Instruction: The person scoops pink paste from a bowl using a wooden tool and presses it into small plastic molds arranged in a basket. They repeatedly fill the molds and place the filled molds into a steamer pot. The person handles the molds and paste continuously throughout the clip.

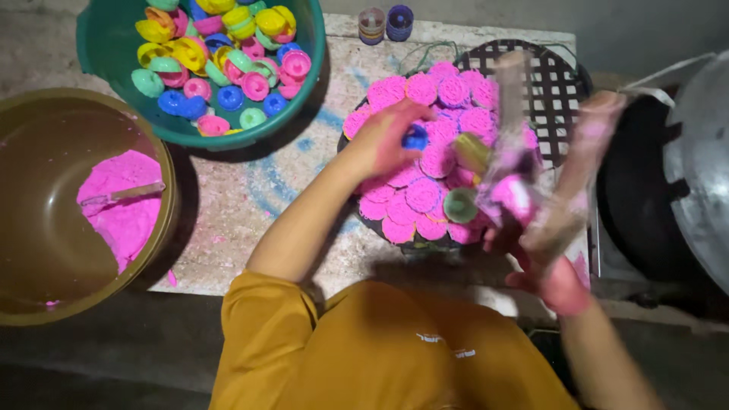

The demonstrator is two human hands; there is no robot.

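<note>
Several pink patterned discs (422, 194) lie packed together on a round black lattice tray (557, 83). My left hand (386, 140) reaches over them, its fingers closed on a small blue round mould (415, 137). My right hand (560, 282), dusted pink and blurred by motion, grips a long pale stick-like tool (586, 156) at the tray's right side. A green round mould (459, 205) and a yellowish piece (472, 152) show just left of that hand; whether it holds them I cannot tell.
A green basin (99, 53) at the back left holds several coloured plastic moulds. A brown basin (163, 163) on the left holds pink powder (121, 205) and a scraper. Two small mould stacks (386, 24) stand at the slab's back edge. A grey metal vessel (702, 159) sits on the right.
</note>
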